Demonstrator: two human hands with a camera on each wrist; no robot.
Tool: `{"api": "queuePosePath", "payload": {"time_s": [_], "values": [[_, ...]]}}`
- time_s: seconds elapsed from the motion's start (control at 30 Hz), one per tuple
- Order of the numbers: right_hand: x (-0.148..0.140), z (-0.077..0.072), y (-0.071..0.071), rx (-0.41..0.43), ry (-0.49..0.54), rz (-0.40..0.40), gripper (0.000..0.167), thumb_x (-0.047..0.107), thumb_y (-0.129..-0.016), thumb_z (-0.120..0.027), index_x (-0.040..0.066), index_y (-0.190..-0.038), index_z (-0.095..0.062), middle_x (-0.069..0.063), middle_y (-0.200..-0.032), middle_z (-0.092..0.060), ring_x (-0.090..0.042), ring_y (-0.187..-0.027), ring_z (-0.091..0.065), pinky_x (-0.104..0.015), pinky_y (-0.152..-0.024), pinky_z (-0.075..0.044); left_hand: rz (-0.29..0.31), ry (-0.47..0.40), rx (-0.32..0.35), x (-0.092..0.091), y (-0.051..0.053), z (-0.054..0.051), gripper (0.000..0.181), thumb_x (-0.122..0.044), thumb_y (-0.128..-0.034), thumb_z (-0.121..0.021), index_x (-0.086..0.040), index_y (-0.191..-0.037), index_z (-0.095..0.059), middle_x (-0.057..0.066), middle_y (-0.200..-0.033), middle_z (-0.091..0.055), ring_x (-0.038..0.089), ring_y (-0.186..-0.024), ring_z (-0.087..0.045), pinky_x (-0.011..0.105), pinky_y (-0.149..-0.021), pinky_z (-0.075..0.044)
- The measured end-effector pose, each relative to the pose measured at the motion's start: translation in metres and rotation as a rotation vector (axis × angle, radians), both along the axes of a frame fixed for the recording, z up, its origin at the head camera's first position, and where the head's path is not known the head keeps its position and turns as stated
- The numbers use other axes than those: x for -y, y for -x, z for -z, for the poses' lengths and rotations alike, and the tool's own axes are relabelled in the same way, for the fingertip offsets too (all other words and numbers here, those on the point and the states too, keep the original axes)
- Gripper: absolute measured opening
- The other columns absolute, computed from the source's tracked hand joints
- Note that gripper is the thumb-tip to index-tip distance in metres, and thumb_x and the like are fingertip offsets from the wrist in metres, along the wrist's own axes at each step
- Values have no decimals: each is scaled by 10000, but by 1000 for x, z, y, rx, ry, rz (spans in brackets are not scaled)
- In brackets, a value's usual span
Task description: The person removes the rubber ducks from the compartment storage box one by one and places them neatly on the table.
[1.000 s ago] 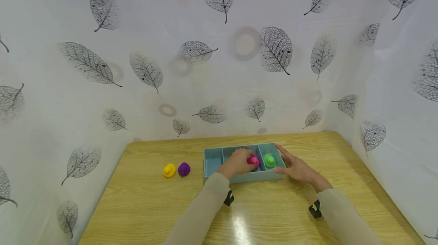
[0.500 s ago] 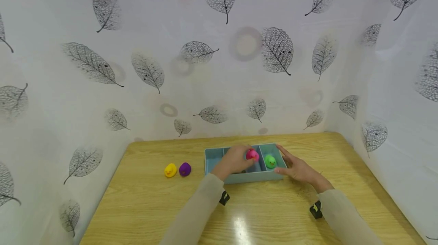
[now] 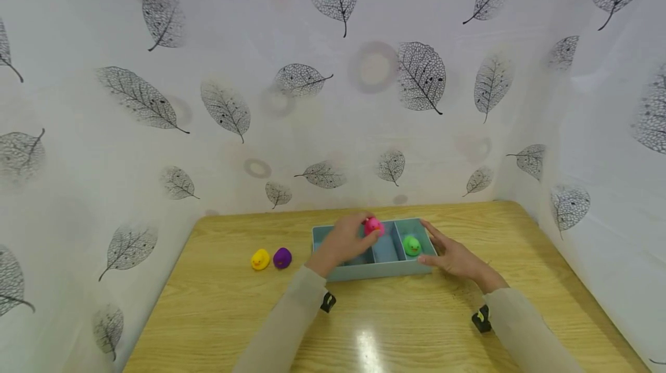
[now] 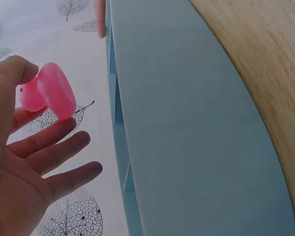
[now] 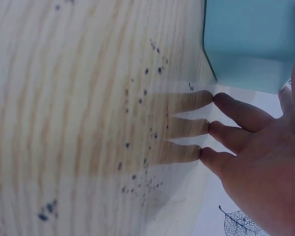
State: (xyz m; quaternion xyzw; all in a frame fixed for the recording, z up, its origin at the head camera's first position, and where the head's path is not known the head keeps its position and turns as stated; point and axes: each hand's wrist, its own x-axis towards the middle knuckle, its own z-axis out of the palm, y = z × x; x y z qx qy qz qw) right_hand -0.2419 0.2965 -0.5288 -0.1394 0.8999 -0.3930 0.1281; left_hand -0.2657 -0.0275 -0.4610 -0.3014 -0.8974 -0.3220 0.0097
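My left hand (image 3: 344, 238) pinches a pink rubber duck (image 3: 373, 226) between thumb and fingertips, above the grey-blue divided box (image 3: 385, 269). In the left wrist view the pink duck (image 4: 54, 91) is clear of the box wall (image 4: 187, 123), with the other fingers spread. A green rubber duck (image 3: 411, 246) sits in the box's rightmost compartment. My right hand (image 3: 459, 259) rests at the box's right end, thumb at the near corner and a finger at the far corner. In the right wrist view, fingertips of the right hand (image 5: 265, 157) touch the table beside the box.
A yellow rubber duck (image 3: 260, 259) and a purple rubber duck (image 3: 282, 258) stand side by side on the wooden table (image 3: 218, 309), left of the box. A white leaf-patterned sheet (image 3: 333, 130) rises behind the table and along its sides.
My left hand has lifted the pink duck out of the compartment beside the green duck's and carried it up and left. The right hand stays at the box end.
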Motion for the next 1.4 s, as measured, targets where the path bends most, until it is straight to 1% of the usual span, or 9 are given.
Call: {"api": "queuePosePath", "payload": {"time_s": [0.23, 0.5, 0.63, 0.8, 0.9, 1.03, 1.1, 1.23, 1.4], "values": [[0, -1, -1, -4, 14, -9, 964, 481, -1003, -693, 453, -1677, -4, -378, -1654, -268, -557, -1519, -318, -730, -1153, -368, -14, -27, -126, 9, 0, 2, 369, -298, -1006, -690, -70, -1296, -665, 72, -1196, -723, 191, -1053, -681, 325, -903, -593], [1, -1, -1, -10, 24, -17, 960, 460, -1010, -691, 447, -1679, -4, -378, -1660, -252, -563, -1511, -327, -718, -1134, -402, -46, -77, -167, 22, -1, 8, 360, -273, -981, -687, -86, -1288, -663, 74, -1198, -698, 172, -972, -668, 276, -812, -577], [1, -2, -2, -15, 29, -17, 958, 454, -1011, -691, 444, -1680, -5, -374, -1663, -247, -563, -1509, -329, -724, -1137, -394, -51, -133, -158, 32, 0, 13, 359, -234, -969, -680, -90, -1297, -652, 92, -1212, -675, 220, -934, -661, 279, -766, -560], [2, -3, -2, -17, 33, -19, 958, 454, -1011, -692, 444, -1680, -6, -357, -1679, -224, -559, -1513, -322, -719, -1141, -392, -62, -175, -139, 48, 5, 20, 382, -193, -965, -691, -99, -1330, -627, 72, -1192, -712, 215, -925, -700, 234, -693, -554], [2, -2, -2, -16, 31, -21, 960, 459, -1011, -690, 445, -1680, -2, -350, -1686, -214, -556, -1517, -317, -720, -1142, -389, -75, -240, -89, 55, 4, 21, 366, -155, -962, -708, -96, -1314, -627, 85, -1173, -717, 208, -907, -714, 226, -689, -574], [2, -2, 0, -11, 39, -21, 961, 458, -1009, -692, 447, -1679, -3, -331, -1702, -189, -551, -1525, -301, -719, -1153, -377, -99, -358, -15, 64, 0, 17, 352, -111, -940, -740, -82, -1275, -637, 126, -1173, -706, 236, -861, -709, 234, -699, -596], [2, -2, 0, -8, 45, -21, 963, 455, -1010, -693, 442, -1680, -3, -326, -1708, -175, -552, -1528, -292, -719, -1156, -372, -102, -399, 1, 68, -1, 16, 352, -111, -937, -750, -79, -1273, -648, 139, -1189, -705, 251, -874, -702, 237, -717, -601], [2, -2, -1, -10, 38, -19, 962, 456, -1011, -691, 439, -1681, -1, -345, -1694, -196, -558, -1522, -301, -723, -1148, -380, -100, -460, -8, 76, -4, 16, 364, -113, -935, -766, -64, -1284, -677, 146, -1213, -722, 292, -963, -710, 239, -764, -602], [1, -1, -1, -19, 23, -17, 960, 463, -1010, -689, 444, -1680, -1, -367, -1670, -236, -563, -1509, -326, -725, -1139, -391, -141, -501, 6, 85, -7, 19, 384, -132, -936, -793, -51, -1301, -709, 158, -1254, -733, 346, -1017, -717, 216, -727, -575]]}}
